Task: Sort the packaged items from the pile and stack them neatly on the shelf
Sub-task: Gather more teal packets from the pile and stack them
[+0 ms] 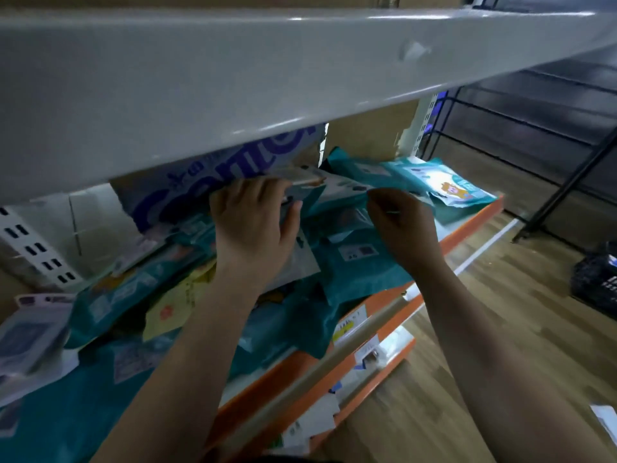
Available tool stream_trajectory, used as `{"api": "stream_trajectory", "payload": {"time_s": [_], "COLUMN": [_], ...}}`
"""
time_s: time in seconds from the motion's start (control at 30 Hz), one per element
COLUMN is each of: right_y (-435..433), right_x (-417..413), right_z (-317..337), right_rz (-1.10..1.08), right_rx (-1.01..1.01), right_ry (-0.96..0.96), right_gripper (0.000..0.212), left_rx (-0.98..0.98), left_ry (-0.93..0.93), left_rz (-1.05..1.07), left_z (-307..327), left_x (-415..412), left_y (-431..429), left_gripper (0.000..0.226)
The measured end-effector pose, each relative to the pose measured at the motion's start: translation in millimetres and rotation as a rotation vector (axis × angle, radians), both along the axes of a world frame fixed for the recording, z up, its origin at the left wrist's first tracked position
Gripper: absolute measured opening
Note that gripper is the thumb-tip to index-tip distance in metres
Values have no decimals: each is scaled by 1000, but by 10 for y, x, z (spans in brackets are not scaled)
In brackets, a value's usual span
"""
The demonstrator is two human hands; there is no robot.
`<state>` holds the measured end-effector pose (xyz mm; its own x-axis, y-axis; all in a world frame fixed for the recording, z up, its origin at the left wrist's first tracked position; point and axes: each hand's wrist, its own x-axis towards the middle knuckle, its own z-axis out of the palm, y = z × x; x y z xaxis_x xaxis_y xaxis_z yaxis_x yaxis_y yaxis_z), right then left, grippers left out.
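A loose pile of teal packaged items [360, 279] covers the shelf with the orange front edge [467, 235]. Both my hands reach into it under the grey upper shelf. My left hand [253, 228] lies over the pile with its fingers curled on a flat grey-white packet [330, 190]. My right hand [404, 225] pinches the same packet's right edge. At the back right lie a few teal packets [444, 182], one with a cartoon figure. More teal and pale packets [110, 302] spread to the left, a yellow one [177, 302] among them.
The grey upper shelf [267, 68] hangs low over the pile. A blue-and-white carton [187, 192] stands at the back. Lower orange shelf edges with price tags [350, 329] jut out below. A black basket [597, 282] and a black rack [534, 135] stand on the wooden floor at right.
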<state>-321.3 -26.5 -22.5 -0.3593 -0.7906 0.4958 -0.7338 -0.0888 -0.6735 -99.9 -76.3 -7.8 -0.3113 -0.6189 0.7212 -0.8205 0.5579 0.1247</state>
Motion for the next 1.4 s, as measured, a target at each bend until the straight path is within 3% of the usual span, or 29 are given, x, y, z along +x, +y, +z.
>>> {"api": "stream_trajectory", "payload": {"time_s": [0.37,0.6,0.7,0.77,0.93,1.1,1.4], "right_y": [-776,-1067,-1166,-1221,-1396,-1527,-1444], "right_x": [-830,-1197,-1274,-1269,-1180,-985,-1034], "right_z": [147,149,98,89,109,74,36], "right_rz": [255,486,555,595,627,587,617], "right_rx": [-39,20,92,153,428,547,541], "right_ry": [30,83,119,142,222,128,-315], "right_gripper": [17,15,17,34,31,41,43], "left_rx": [18,143,184,199,185,186,158], "left_ry": [-61,-28,-9,-9,23,42,64], "left_rz": [218,385,449,485,530,542,529], "left_z": [66,5,-35,-52,-58,-52,-92], "left_x": [-667,-1082,-1179,-1209,-1232,-1195,-1182], "left_y": [-110,142,289,359,467,540,601], "left_gripper": [36,43,46,46,45,47,42]}}
